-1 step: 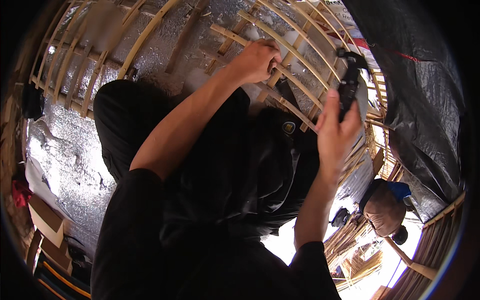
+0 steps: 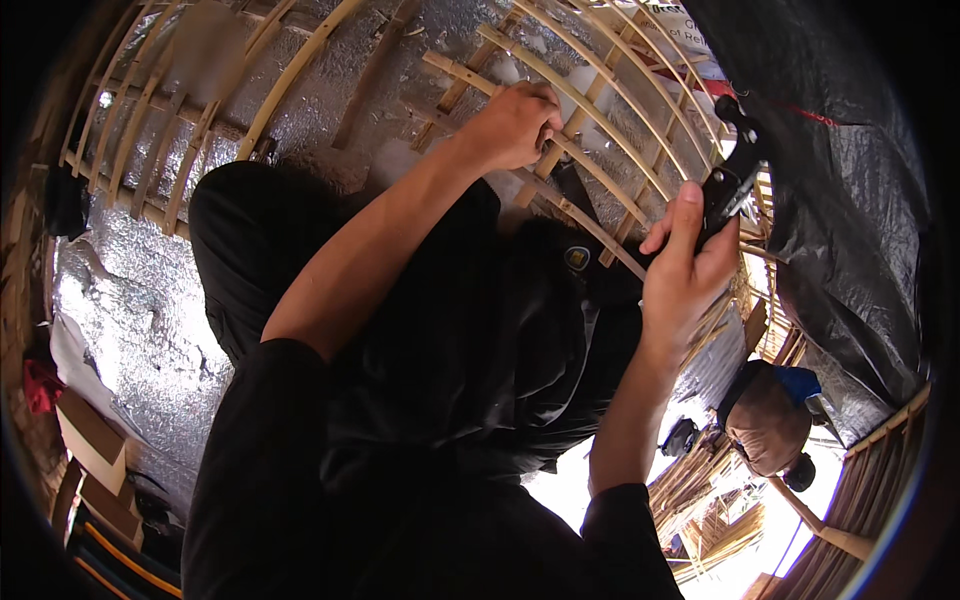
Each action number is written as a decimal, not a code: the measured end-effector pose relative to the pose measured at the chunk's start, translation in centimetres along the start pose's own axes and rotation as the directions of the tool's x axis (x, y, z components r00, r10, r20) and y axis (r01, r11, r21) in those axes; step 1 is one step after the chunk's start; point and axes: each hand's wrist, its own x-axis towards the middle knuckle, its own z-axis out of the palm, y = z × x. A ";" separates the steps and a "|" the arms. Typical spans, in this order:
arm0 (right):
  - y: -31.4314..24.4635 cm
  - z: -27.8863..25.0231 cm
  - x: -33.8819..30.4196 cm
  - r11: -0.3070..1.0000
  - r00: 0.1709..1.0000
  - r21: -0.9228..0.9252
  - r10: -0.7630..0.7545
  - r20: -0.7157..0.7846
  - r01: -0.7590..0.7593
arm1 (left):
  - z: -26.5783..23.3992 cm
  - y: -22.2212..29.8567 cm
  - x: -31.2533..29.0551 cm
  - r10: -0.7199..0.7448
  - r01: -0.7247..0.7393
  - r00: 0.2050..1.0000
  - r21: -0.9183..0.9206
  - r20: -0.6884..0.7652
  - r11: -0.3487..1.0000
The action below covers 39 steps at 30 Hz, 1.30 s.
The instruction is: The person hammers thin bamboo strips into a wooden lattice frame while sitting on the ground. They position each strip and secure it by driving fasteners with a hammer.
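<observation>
My right hand (image 2: 682,275) is closed around a black hammer-like multi-tool (image 2: 744,160), raised to the right of a lattice of bamboo strips (image 2: 590,100). The tool's head points up and away from me. Over a crossing in the lattice, my left hand (image 2: 512,128) is closed, its fingertips pinched together by a bamboo slat (image 2: 605,181). What the pinch holds, if anything, is hidden by the fingers. Another strip (image 2: 590,222) runs beneath the left hand toward the right hand. The lattice lies in front of my dark-clothed legs (image 2: 270,240).
Crinkled silver sheeting (image 2: 130,310) covers the ground. More bamboo framing (image 2: 290,80) stands at the far left. A black tarp (image 2: 840,210) hangs on the right. Behind it on the lower right are another person (image 2: 768,420) and a pile of bamboo strips (image 2: 700,480). Cardboard (image 2: 92,440) lies lower left.
My right hand has shifted slightly to the right with the multi-tool, whose head has swung outward, away from the left hand. The left hand stays at the same crossing.
</observation>
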 end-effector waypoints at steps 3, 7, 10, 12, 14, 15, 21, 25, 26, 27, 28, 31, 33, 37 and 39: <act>6.7 3.0 -0.2 0.925 0.952 -0.270 -0.297 -0.072 0.268 | 0.2 0.6 0.5 -0.012 0.012 1.000 -0.037 0.007 0.999; 4.9 2.4 0.4 0.903 0.951 -0.425 0.181 0.251 -0.059 | -0.2 0.5 0.0 -0.057 0.054 0.997 0.060 0.043 0.997; 1.9 -0.1 0.8 0.988 0.993 -0.152 0.015 0.119 0.003 | -0.2 1.2 -0.3 -0.147 0.138 0.984 0.095 0.104 0.986; 0.2 0.3 0.2 0.998 0.998 0.032 -0.051 0.045 0.049 | -0.3 1.1 0.2 -0.142 0.134 0.989 0.161 0.040 0.978; 1.6 1.5 -0.5 0.982 0.983 0.088 -0.162 -0.092 0.170 | 0.3 0.8 0.0 -0.087 0.089 0.996 0.224 -0.021 0.971; 3.0 2.5 -0.7 0.985 0.986 0.072 -0.156 -0.053 0.159 | 0.4 0.7 -0.4 -0.065 0.074 0.997 0.256 -0.044 0.964; 3.3 1.2 -0.3 0.959 0.981 -0.283 0.032 0.191 0.024 | -0.5 0.8 0.2 -0.161 0.138 0.979 0.173 0.125 0.975; -1.2 -0.7 0.3 0.970 0.986 0.179 -0.164 -0.027 0.167 | -1.0 0.5 -0.2 -0.172 0.138 0.976 0.236 0.132 0.962; 0.0 -0.4 0.5 0.959 0.978 0.196 -0.192 -0.081 0.205 | -1.0 0.7 -0.2 -0.163 0.133 0.980 0.229 0.117 0.964; 2.7 0.6 0.2 0.981 0.981 0.053 -0.181 -0.075 0.185 | -0.9 1.1 -0.1 -0.150 0.124 0.983 0.213 0.107 0.969; 6.9 2.3 -0.1 0.984 0.984 -0.086 -0.163 -0.067 0.157 | -0.9 1.2 0.0 -0.147 0.122 0.983 0.213 0.109 0.969; 11.3 4.8 -0.3 0.956 0.985 -0.279 -0.047 0.169 0.094 | -1.0 1.4 0.2 -0.144 0.117 0.983 0.212 0.115 0.970; 8.8 3.9 -0.4 0.956 0.973 -0.293 0.048 0.227 0.021 | -1.4 1.2 0.0 -0.146 0.114 0.981 0.233 0.124 0.966; 1.5 0.7 -1.0 0.995 0.992 -0.084 0.067 0.107 -0.058 | -1.3 1.0 -0.1 -0.206 0.176 0.967 0.190 0.150 0.966; 2.4 1.5 -0.9 0.995 0.997 0.055 -0.080 -0.010 0.080 | -1.3 1.1 -0.3 -0.194 0.165 0.971 0.195 0.138 0.967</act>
